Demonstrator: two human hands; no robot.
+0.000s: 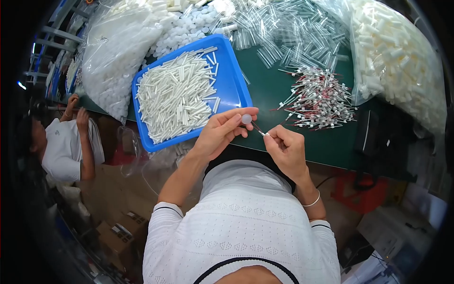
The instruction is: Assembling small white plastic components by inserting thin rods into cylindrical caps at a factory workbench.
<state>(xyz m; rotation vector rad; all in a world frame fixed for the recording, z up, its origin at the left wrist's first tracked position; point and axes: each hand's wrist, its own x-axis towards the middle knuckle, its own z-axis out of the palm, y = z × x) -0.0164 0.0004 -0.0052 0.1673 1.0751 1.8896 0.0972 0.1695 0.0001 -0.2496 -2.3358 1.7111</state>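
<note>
Between the thumb and fingers of my left hand (216, 131) is a small round, whitish translucent cap (246, 119). Thin dark red wires (257, 127) run from beside the cap toward my right hand (289, 147). Its thumb and index finger pinch the wires near a small white end piece (264, 134). Both hands hover over the near edge of the green table (265, 97). Just left of them lies a blue tray (232, 85) heaped with short white sticks (177, 97). Beyond my right hand is a pile of red-and-white wire leads with white connectors (321, 102).
Clear plastic tubes (302, 38) spread across the back, beside a heap of translucent caps (191, 26). Filled plastic bags stand left (116, 52) and right (399, 61). A black box (373, 135) sits at the right edge. Another person (68, 146) works far left.
</note>
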